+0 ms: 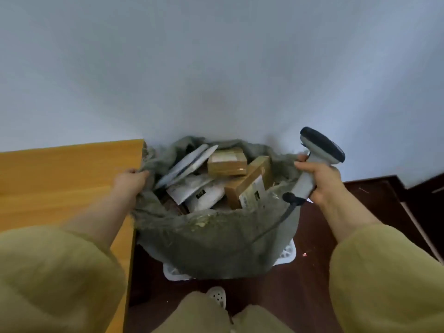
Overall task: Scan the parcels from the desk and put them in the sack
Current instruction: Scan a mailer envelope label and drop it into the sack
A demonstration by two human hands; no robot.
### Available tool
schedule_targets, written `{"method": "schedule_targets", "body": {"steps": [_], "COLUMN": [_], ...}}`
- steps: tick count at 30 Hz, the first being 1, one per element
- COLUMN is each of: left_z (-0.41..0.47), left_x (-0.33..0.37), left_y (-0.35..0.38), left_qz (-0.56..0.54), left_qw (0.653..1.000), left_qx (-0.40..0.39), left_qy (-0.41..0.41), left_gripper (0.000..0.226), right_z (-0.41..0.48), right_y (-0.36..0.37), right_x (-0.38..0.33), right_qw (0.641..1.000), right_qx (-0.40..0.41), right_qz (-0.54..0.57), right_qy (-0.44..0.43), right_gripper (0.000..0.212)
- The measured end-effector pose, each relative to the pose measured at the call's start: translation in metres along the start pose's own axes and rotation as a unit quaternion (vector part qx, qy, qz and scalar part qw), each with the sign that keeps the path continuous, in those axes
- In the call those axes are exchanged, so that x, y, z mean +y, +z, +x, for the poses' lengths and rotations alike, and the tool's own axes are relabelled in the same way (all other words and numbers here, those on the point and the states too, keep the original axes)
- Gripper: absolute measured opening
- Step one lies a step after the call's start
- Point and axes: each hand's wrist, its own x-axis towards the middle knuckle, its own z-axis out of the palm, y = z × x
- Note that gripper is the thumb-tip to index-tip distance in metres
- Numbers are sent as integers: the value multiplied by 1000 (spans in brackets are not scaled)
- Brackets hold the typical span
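Note:
A grey-green sack [211, 239] stands open on the floor beside the wooden desk [60, 179]. Inside lie several parcels: a small brown box [227, 162], a larger brown box [249, 186] with a white label, and white mailer bags [204, 192]. My left hand [131, 180] grips the sack's left rim next to the desk edge. My right hand [319, 180] holds a grey barcode scanner [319, 155] by its handle at the sack's right rim, its dark head tilted up and its cable hanging down.
The sack sits in a white plastic basket [286, 255] on a dark red floor. A pale wall rises behind. Dark wooden furniture [413, 195] stands at the right. My foot in a white clog [217, 295] is just below the basket.

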Motion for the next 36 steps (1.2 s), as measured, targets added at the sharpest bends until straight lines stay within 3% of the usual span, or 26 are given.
{"method": "schedule_targets", "body": {"steps": [3,6,8,12,16,18,20,22,25,29,31,33,36], "left_z": [-3,5,11,11,6,8,9,8,25,62,85,107,131], "left_x": [17,43,48,23,10,13,20,27,42,65,72,72,68], "left_y": [-11,-17,-17,-3,18,29,41,52,73,110,130,151,181], "left_qz": [16,-56,-41,22,99,151,266,329,359,366,394,450,512], "left_qw": [1000,997,997,998,990,983,955,938,929,907,869,808,762], "left_qx": [7,39,55,52,48,43,60,93,58,7,-10,-47,-102], "left_qy": [-10,24,47,-16,-83,-100,-115,-58,65,210,298,376,382], "left_gripper": [39,30,30,38,24,44,89,104,92,71,61,58,61], "right_z": [7,6,8,27,47,54,59,65,74,87,93,95,96], "right_y": [6,18,18,-11,-21,-19,-14,-9,-3,4,6,8,12], "right_x": [-10,-31,-33,-10,2,5,6,8,12,22,27,31,36], "right_qw": [999,987,970,984,988,987,989,989,986,986,987,989,991], "right_qx": [15,-92,-166,-134,-111,-122,-114,-102,-79,-47,-32,-25,-15], "right_qz": [5,129,176,71,36,23,2,-23,-27,12,23,18,13], "right_qy": [38,30,15,93,103,98,95,107,143,159,154,145,131], "right_gripper": [14,11,17,22,16,32,27,26,30,51,45,31,25]}}
